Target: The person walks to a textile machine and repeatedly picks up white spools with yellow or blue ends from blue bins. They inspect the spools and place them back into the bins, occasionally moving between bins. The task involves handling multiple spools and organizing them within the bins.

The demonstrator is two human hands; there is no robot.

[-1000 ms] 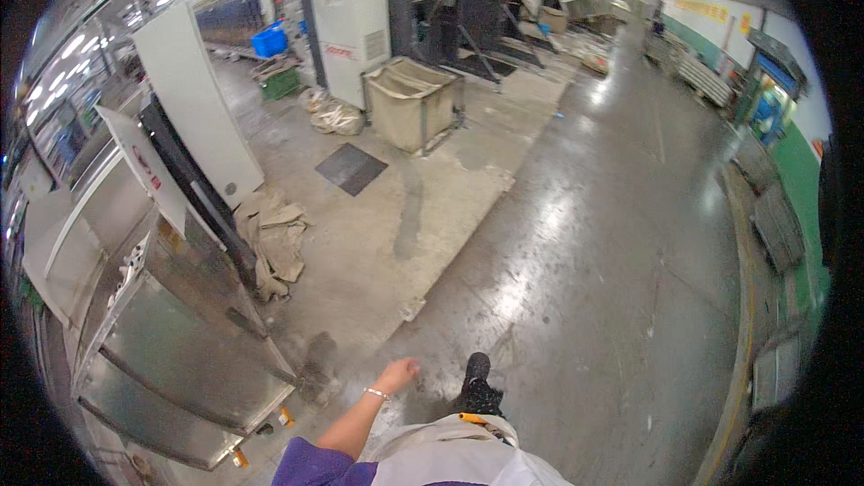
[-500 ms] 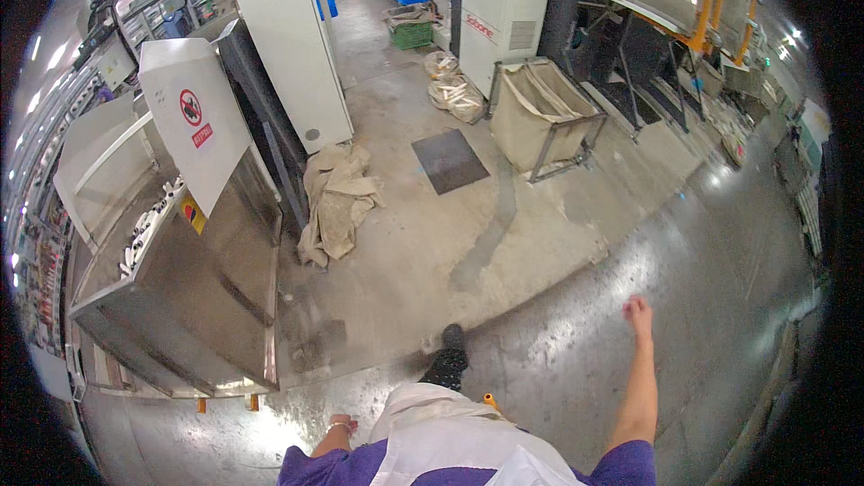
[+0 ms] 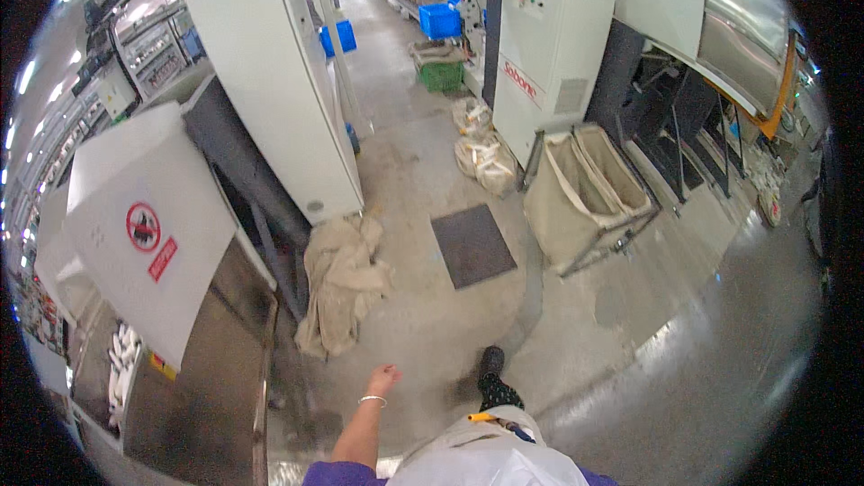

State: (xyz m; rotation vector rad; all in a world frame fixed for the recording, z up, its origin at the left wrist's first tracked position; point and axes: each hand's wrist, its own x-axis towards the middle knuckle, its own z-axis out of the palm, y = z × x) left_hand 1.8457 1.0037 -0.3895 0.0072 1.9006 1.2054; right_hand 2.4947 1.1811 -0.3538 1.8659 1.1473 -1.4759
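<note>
My left hand (image 3: 385, 380) swings out in front of my body above the concrete floor, a pale bracelet on its wrist. Its fingers are loosely bent and nothing shows in them. It touches nothing; the nearest thing is a heap of beige cloth (image 3: 337, 283) on the floor ahead. My right hand is out of view; only a bit of purple sleeve (image 3: 594, 478) shows on that side. A yellow-handled tool (image 3: 481, 417) sticks out at the waist of my whitish apron (image 3: 490, 463). One dark shoe (image 3: 492, 360) is forward on the floor.
At left stands a metal bin (image 3: 193, 396) with white bobbins (image 3: 121, 364) and a white sign panel (image 3: 148, 234). White cabinets (image 3: 279, 90) flank an aisle. A dark floor plate (image 3: 474, 246), filled sacks (image 3: 486, 162), a framed cloth cart (image 3: 576, 198) and blue crates (image 3: 439, 21) lie ahead.
I have moved forward, so the cabinets, cart and floor plate appear nearer. My left hand has swung forward from beside my body, while my right hand has dropped out of view.
</note>
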